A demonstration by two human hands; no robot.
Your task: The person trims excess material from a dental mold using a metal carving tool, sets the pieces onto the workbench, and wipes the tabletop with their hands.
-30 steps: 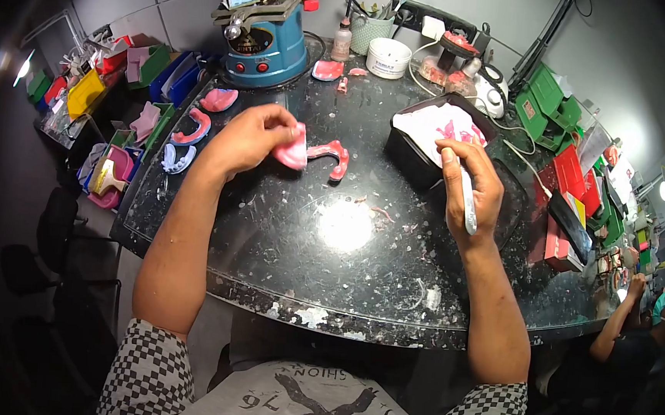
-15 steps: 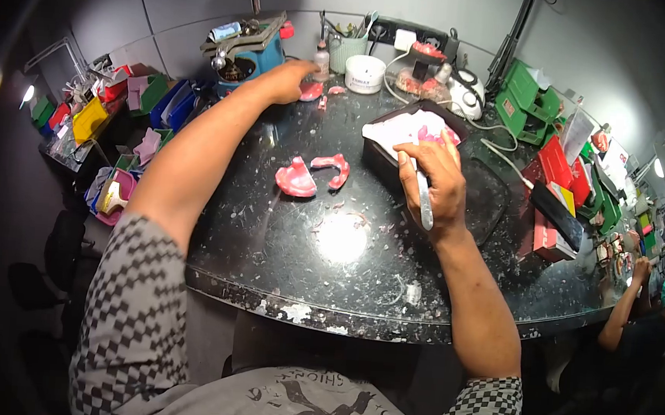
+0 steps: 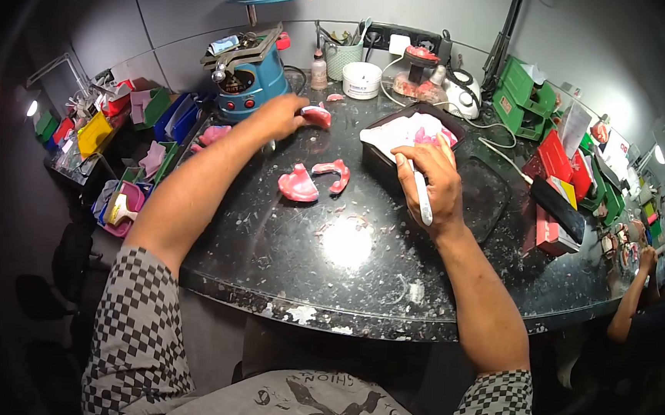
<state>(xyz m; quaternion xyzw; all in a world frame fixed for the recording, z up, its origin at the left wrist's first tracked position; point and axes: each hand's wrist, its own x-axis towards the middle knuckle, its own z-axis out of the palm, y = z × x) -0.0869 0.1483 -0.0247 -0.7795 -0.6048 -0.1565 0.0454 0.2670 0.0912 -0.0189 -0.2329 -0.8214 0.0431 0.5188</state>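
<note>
Head camera view: the left hand (image 3: 279, 117) pinches a pink molded piece (image 3: 316, 116) beside the blue machine (image 3: 252, 86). Well apart from it, the right hand (image 3: 432, 185) grips a white-handled tool (image 3: 422, 198) at the black box (image 3: 375, 153). Two more pink pieces (image 3: 299, 183) lie nearer on the dark table (image 3: 327, 284).

A grey panelled wall (image 3: 184, 12) curves behind the black desk (image 3: 358, 286), whose front edge is chipped and spotted white. A lamp (image 3: 32, 108) glows at nine o'clock, another (image 3: 659, 154) at two o'clock; light glares off the desktop. A dark chair (image 3: 45, 295) stands at eight o'clock.
</note>
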